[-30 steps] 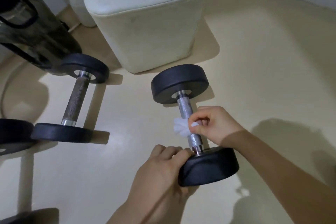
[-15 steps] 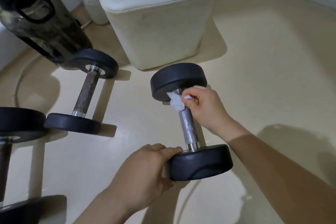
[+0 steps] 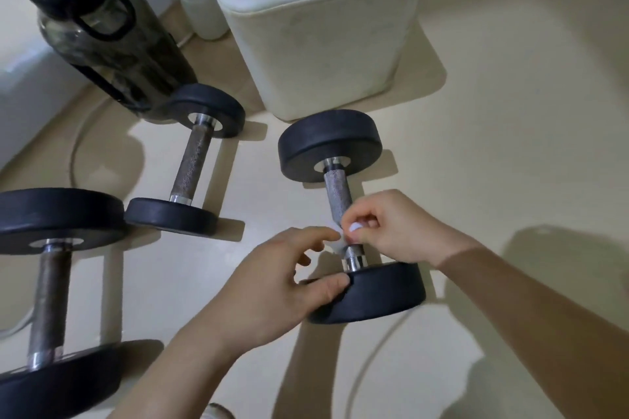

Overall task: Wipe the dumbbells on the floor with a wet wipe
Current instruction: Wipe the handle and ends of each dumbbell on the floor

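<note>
Handle direction is what your next stroke turns on: the dumbbell (image 3: 328, 143) you are wiping lies on the floor (image 3: 510, 146) just in front of the cream padded stool (image 3: 323, 44). Its knurled handle (image 3: 337, 194) runs straight away from the stool toward you, with the far head (image 3: 306, 160) almost at the stool's base and the near head (image 3: 374, 296) at the end farthest from it. Your right hand (image 3: 391, 228) sits on the handle, at the end away from the stool and just short of the bright collar (image 3: 354, 262). Its thumb and fingers are curled in and pinch the wet wipe (image 3: 355, 227) against the bar; only a small white wad shows at the fingertips. Your left hand (image 3: 272, 289) is at the near head, thumb resting on its rim, the other fingers loosely curved and holding nothing. The index tip comes close to the wipe, but whether it touches cannot be told. Nearly all the bare handle therefore lies on the stool side of your right fingers, so the stroke to come most likely runs along the bar toward the stool, while your left thumb steadies the head against rolling. A smaller dumbbell (image 3: 192, 167) and a larger dumbbell (image 3: 47, 299) lie roughly parallel, out to the stool's left and well apart from both hands; your left hand is nearer them.
</note>
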`<state>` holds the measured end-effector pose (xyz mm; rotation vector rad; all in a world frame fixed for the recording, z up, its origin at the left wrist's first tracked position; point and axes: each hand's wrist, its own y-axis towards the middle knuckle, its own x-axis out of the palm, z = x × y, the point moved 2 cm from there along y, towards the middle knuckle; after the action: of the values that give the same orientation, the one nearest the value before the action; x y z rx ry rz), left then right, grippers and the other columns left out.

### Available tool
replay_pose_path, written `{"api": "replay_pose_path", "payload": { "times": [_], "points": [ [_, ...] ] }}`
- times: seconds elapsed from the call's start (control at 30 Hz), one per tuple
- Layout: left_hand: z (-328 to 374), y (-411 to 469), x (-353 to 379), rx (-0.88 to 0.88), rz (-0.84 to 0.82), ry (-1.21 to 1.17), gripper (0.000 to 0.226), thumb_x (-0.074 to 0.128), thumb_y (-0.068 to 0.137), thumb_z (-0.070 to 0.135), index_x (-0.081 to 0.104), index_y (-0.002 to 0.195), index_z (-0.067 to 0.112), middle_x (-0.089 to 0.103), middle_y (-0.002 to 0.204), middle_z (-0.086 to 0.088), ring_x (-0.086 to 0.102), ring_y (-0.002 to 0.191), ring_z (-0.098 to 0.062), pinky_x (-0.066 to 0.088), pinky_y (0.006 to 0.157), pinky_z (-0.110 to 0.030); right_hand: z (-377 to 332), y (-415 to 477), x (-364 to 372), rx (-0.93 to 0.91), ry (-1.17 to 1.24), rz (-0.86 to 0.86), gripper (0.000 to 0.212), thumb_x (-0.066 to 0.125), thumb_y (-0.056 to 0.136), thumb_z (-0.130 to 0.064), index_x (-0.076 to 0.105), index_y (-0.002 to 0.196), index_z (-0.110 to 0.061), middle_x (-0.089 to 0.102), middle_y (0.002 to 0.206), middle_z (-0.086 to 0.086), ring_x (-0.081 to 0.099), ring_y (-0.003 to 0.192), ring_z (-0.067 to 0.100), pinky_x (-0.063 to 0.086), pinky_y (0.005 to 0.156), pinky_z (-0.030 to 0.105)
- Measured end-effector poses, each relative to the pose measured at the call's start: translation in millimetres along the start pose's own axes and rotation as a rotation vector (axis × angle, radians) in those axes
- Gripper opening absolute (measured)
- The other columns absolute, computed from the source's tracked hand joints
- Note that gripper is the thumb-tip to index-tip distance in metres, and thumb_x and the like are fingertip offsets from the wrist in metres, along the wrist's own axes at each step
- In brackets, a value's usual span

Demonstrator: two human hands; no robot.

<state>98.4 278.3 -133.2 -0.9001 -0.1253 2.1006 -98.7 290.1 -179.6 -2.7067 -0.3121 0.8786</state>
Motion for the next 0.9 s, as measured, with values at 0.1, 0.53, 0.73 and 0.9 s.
{"api": "replay_pose_path", "payload": {
  "times": [0.1,0.53,0.73,0.9],
  "points": [
    [1.4,-10.1,15.5,0.014,-0.050,0.016,0.047,0.065,0.060,0.072,0.055,0.101,0.051,0.058,0.100,0.020,0.046,0.102,0.003,0.038,0.083,-0.014,-11.0,29.9,-2.1,-0.082,-0.029,0.340,0.010,0.061,0.086,-0.008,0.068,0.080,-0.012,0.058,0.078,0.000,0.050,0.069,0.012,0.039,0.063,0.026],
    [-32.8,-25.6,-8.1,-0.163,-0.046,-0.123,0.055,0.080,0.053,0.038,0.056,0.099,0.056,0.056,0.098,0.025,0.054,0.097,-0.001,0.049,0.089,-0.027,-19.8,32.4,19.8,-0.091,-0.008,0.148,0.015,0.058,0.084,-0.010,0.065,0.074,-0.019,0.056,0.074,-0.006,0.051,0.070,0.012,0.044,0.067,0.031],
    [-39.0,-31.5,-10.5,-0.208,-0.049,-0.202,0.052,0.079,0.056,0.031,0.059,0.100,0.052,0.059,0.104,0.018,0.056,0.103,-0.003,0.048,0.094,-0.028,-33.7,48.9,20.4,-0.153,-0.053,0.178,0.018,0.061,0.082,-0.006,0.064,0.071,-0.020,0.055,0.069,-0.013,0.050,0.067,0.006,0.036,0.061,0.015],
    [-34.9,-33.4,-17.0,-0.165,-0.115,-0.096,0.052,0.075,0.066,0.033,0.055,0.109,0.056,0.056,0.106,0.023,0.050,0.106,0.000,0.045,0.092,-0.026,-15.9,28.4,31.1,-0.099,0.042,0.101,0.020,0.063,0.083,-0.010,0.069,0.080,-0.029,0.064,0.078,-0.019,0.058,0.074,0.005,0.047,0.071,0.024]
  ]
}}
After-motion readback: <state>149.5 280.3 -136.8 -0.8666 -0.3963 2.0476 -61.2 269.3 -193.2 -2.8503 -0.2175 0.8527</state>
